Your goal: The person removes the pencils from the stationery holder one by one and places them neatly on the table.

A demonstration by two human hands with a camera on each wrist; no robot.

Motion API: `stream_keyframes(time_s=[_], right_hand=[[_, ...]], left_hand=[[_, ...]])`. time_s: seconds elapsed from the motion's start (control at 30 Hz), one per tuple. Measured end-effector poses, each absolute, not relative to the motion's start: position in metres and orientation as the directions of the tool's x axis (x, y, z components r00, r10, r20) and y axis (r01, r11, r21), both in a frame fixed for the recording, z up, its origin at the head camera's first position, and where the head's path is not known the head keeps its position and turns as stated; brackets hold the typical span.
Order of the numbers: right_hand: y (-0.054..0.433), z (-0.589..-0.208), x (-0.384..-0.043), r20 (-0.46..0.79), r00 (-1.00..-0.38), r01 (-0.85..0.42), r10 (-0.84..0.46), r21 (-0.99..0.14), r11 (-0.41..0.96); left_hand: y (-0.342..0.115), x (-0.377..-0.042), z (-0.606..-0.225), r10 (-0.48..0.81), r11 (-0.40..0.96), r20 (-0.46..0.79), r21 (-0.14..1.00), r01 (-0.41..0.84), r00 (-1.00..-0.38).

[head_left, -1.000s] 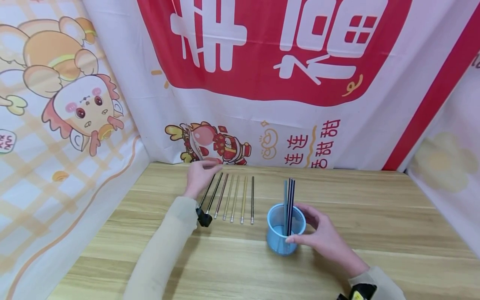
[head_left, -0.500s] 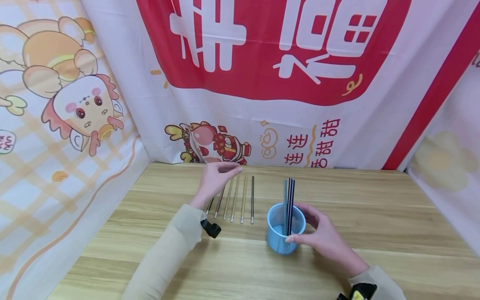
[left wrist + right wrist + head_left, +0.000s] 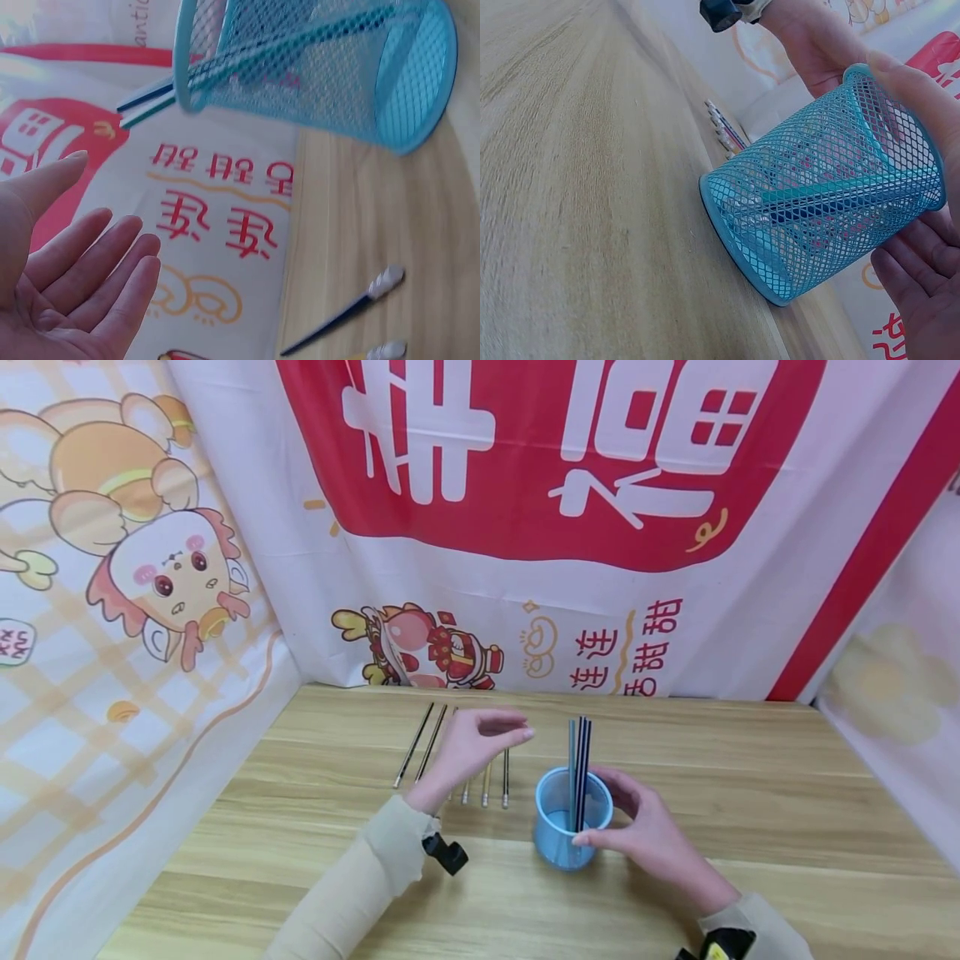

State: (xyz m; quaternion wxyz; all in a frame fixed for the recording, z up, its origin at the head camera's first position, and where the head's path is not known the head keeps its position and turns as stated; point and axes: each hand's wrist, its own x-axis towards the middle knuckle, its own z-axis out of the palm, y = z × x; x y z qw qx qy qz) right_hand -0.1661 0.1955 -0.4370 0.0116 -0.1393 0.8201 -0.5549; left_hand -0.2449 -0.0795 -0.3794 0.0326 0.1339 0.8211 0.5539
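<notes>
A light-blue mesh pen holder [image 3: 566, 843] stands upright on the table, and my right hand [image 3: 651, 835] grips it by the rim, thumb in front and fingers behind. Inside it lean several pencils, a teal one [image 3: 572, 764] and dark blue ones [image 3: 583, 768]. My left hand [image 3: 480, 745] hovers over the row of loose pencils, palm toward the pen holder, its fingers relaxed and holding nothing. At the row's left lie black pencils [image 3: 413, 746]; at its right, a yellow pencil [image 3: 487, 783] and a black pencil [image 3: 506, 777]. The hand covers the pencils between.
The wood-grain table [image 3: 480, 902] runs back to a printed cloth [image 3: 735, 635] hanging behind it. A patterned cloth [image 3: 150, 727] borders the left side, and another pale cloth [image 3: 885, 693] the right.
My left hand has moved right across the row of pencils, uncovering the black ones on the left and nearing the pen holder. My right hand and the pen holder have stayed put.
</notes>
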Motion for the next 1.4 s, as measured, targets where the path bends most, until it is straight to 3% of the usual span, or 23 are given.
stream_keyframes(time_s=[0.47,0.83,1.4], right_hand=[[0.196,-0.441,-0.167,0.147,-0.96,-0.227,-0.239,-0.909,0.351],[0.195,-0.438,-0.165,0.127,-0.964,-0.21,-0.234,-0.903,0.374],[0.196,-0.439,-0.167,0.109,-0.967,-0.189,-0.23,-0.912,0.363]], left_hand=[[-0.049,-0.23,-0.384,0.364,0.285,0.126,0.928,0.239,-0.923],[-0.03,-0.231,-0.394,0.356,0.233,0.122,0.949,0.214,-0.927],[-0.022,-0.228,-0.4,0.303,0.278,0.128,0.936,0.216,-0.944]])
